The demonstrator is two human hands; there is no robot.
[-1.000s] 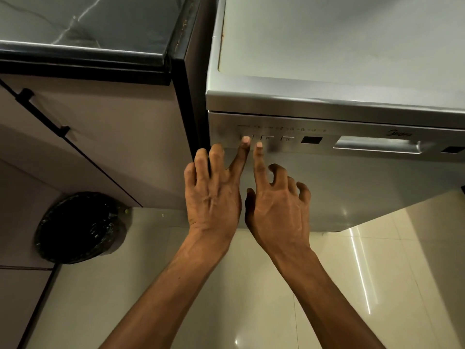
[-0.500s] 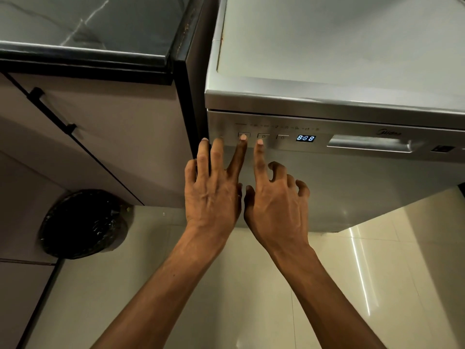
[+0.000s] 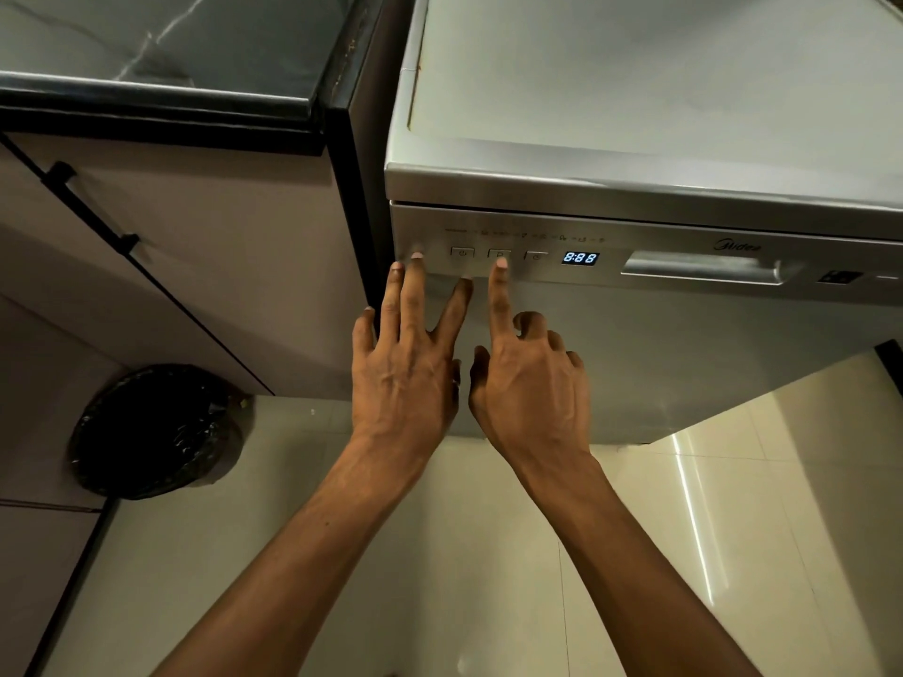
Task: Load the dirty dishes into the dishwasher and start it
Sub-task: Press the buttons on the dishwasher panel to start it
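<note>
The stainless dishwasher [image 3: 635, 364] stands with its door closed. On its control strip the blue display [image 3: 579, 258] is lit and reads 8:88. My left hand [image 3: 405, 378] has its fingers straight and spread against the left end of the strip, its index tip just below the power button [image 3: 462, 252]. The straight index finger of my right hand [image 3: 530, 388] touches the lower edge of the second button [image 3: 499, 253]; its other fingers are curled and hold nothing. No dishes are in view.
The recessed door handle [image 3: 703, 268] lies right of the display. A dark marble counter [image 3: 161, 36] over a beige cabinet [image 3: 220, 246] adjoins the dishwasher's left side. A bin lined with a black bag [image 3: 156, 432] stands on the glossy tiled floor [image 3: 733, 530].
The display went from dark to lit. My left index finger slid down off the power button and that hand's fingers straightened. My right index finger stays at the second button.
</note>
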